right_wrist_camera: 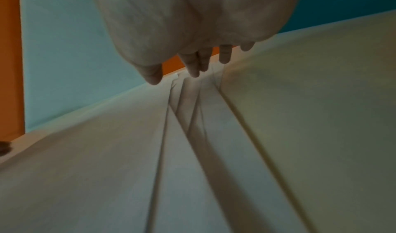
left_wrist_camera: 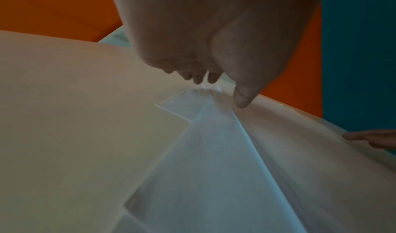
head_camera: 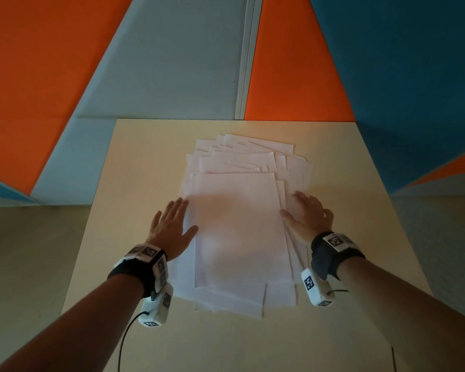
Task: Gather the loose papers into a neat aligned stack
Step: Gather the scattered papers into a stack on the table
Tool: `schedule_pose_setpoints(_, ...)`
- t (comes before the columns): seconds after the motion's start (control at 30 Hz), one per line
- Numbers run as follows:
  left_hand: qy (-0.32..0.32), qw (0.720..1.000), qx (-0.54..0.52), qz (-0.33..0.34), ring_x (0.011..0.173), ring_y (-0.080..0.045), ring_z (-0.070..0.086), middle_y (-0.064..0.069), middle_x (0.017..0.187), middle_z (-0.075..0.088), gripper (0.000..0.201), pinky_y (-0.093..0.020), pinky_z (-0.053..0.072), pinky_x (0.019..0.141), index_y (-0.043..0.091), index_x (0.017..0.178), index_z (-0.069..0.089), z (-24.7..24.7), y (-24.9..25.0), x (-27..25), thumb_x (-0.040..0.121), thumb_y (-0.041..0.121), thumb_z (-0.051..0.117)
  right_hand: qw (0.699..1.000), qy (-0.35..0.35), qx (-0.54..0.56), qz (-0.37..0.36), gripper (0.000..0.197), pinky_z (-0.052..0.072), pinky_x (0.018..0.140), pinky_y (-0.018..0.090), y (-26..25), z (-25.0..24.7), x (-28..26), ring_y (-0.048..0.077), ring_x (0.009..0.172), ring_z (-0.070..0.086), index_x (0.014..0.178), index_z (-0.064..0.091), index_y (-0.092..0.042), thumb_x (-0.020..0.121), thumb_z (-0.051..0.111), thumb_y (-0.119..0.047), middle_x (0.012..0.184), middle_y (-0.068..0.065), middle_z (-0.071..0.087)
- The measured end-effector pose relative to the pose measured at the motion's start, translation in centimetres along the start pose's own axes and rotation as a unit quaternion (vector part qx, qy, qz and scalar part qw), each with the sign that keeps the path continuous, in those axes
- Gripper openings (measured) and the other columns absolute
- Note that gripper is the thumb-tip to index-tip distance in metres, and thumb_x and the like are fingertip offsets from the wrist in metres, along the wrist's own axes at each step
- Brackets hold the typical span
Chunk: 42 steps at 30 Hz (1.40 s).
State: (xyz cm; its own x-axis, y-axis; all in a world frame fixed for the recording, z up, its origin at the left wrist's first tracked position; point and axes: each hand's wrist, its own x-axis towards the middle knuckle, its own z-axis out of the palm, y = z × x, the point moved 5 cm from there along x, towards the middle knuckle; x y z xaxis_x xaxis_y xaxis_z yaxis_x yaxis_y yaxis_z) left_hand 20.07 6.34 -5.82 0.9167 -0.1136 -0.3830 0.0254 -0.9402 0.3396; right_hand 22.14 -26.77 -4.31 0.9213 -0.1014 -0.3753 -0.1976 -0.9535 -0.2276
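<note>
A loose pile of white papers (head_camera: 239, 210) lies fanned out in the middle of the beige table (head_camera: 134, 183), its sheets askew at the far end and at both sides. My left hand (head_camera: 172, 224) lies flat with straight fingers against the pile's left edge, thumb on the top sheet. My right hand (head_camera: 306, 213) rests flat on the staggered right edges. The left wrist view shows the left hand's fingers (left_wrist_camera: 201, 77) above offset sheet edges of the papers (left_wrist_camera: 214, 152). The right wrist view shows the right hand's straight fingers (right_wrist_camera: 195, 64) over stepped edges of the papers (right_wrist_camera: 188, 135).
Orange, grey and blue wall panels (head_camera: 172, 63) stand just behind the table's far edge. Bare tabletop flanks the pile on both sides. Wrist camera cables (head_camera: 124, 342) hang over the table's near edge.
</note>
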Motion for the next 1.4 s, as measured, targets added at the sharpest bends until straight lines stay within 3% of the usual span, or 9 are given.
schedule_pose_setpoints(0.23,-0.025,0.998,0.058,-0.022,0.152,-0.018,-0.008,0.005,0.164,-0.012,0.068,-0.041,-0.003,0.121,0.021,0.156,-0.001,1.1,0.8,-0.6,0.101,0.048,0.026,0.999,-0.026,-0.047,0.006,0.069,0.007,0.115,0.056,0.2,0.6,-0.1,0.025,0.151,0.001,0.152,0.019,-0.035,0.091,0.029,-0.067,0.163,-0.013,0.01)
schedule_pose_setpoints(0.33,-0.039,0.997,0.061,-0.036,0.152,-0.019,-0.008,0.005,0.164,-0.012,0.065,-0.042,-0.001,0.121,0.023,0.156,0.001,0.6,1.3,-0.4,0.101,0.045,0.028,0.998,-0.021,-0.051,-0.001,0.066,0.015,0.112,0.055,-0.3,0.2,-0.1,0.028,0.148,0.01,0.147,0.027,-0.035,0.089,0.03,-0.067,0.161,-0.009,0.015)
schedule_pose_setpoints(0.47,0.008,0.997,0.051,-0.062,0.141,-0.027,0.024,-0.005,0.157,0.016,0.061,-0.044,0.026,0.112,0.017,0.15,0.022,-0.5,1.6,-3.0,0.095,0.03,0.043,0.999,0.0,0.004,0.032,0.052,0.044,0.098,0.046,0.0,0.5,-2.4,0.031,0.121,0.047,0.133,0.043,-0.016,0.09,0.052,-0.044,0.139,0.008,0.044)
schedule_pose_setpoints(0.6,0.004,0.997,0.019,-0.072,0.12,-0.03,0.042,-0.011,0.137,0.038,0.052,-0.039,0.038,0.1,0.012,0.14,0.039,0.6,1.6,-6.5,0.088,0.016,0.049,0.995,-0.029,0.069,0.067,0.04,0.052,0.087,0.04,1.3,2.3,-5.9,0.029,0.102,0.059,0.123,0.05,-0.011,0.088,0.058,-0.031,0.12,0.01,0.054)
schedule_pose_setpoints(0.77,-0.016,0.993,-0.062,-0.097,0.112,-0.036,0.049,-0.016,0.125,0.048,0.049,-0.038,0.038,0.097,0.008,0.135,0.045,2.1,2.4,-8.0,0.086,0.009,0.049,0.987,-0.043,0.116,0.101,0.032,0.055,0.084,0.039,1.1,3.0,-7.4,0.03,0.095,0.064,0.111,0.059,-0.009,0.085,0.06,-0.028,0.106,0.01,0.066)
schedule_pose_setpoints(0.87,-0.025,0.983,-0.123,-0.13,0.112,-0.038,0.052,-0.019,0.123,0.052,0.04,-0.04,0.041,0.096,0.006,0.127,0.05,2.5,3.3,-8.3,0.087,0.01,0.047,0.975,-0.058,0.171,0.13,0.031,0.058,0.077,0.037,0.3,3.3,-8.1,0.032,0.09,0.068,0.112,0.058,-0.008,0.086,0.059,-0.026,0.108,0.012,0.066)
schedule_pose_setpoints(1.0,-0.029,0.976,-0.167,-0.139,0.121,-0.035,0.05,-0.017,0.132,0.049,0.048,-0.037,0.038,0.102,0.007,0.137,0.045,2.6,4.4,-8.7,0.09,0.013,0.048,0.975,-0.074,0.17,0.122,0.03,0.052,0.076,0.033,-0.4,3.6,-8.9,0.028,0.091,0.063,0.109,0.054,-0.008,0.086,0.057,-0.027,0.105,0.008,0.063)
schedule_pose_setpoints(1.17,-0.017,0.971,-0.178,-0.16,0.126,-0.034,0.046,-0.017,0.138,0.044,0.05,-0.037,0.035,0.107,0.006,0.139,0.044,2.2,3.7,-9.1,0.09,0.014,0.048,0.968,-0.074,0.188,0.148,0.034,0.057,0.086,0.04,0.6,3.1,-9.8,0.03,0.096,0.065,0.116,0.058,-0.01,0.085,0.056,-0.023,0.111,0.01,0.065)
schedule_pose_setpoints(1.4,-0.014,0.978,-0.157,-0.136,0.13,-0.034,0.044,-0.016,0.143,0.045,0.052,-0.038,0.035,0.108,0.01,0.142,0.044,1.5,3.9,-8.2,0.09,0.014,0.048,0.973,-0.087,0.167,0.135,0.024,0.055,0.076,0.033,-0.3,2.3,-9.4,0.028,0.092,0.065,0.106,0.062,-0.01,0.087,0.054,-0.022,0.104,0.008,0.067)
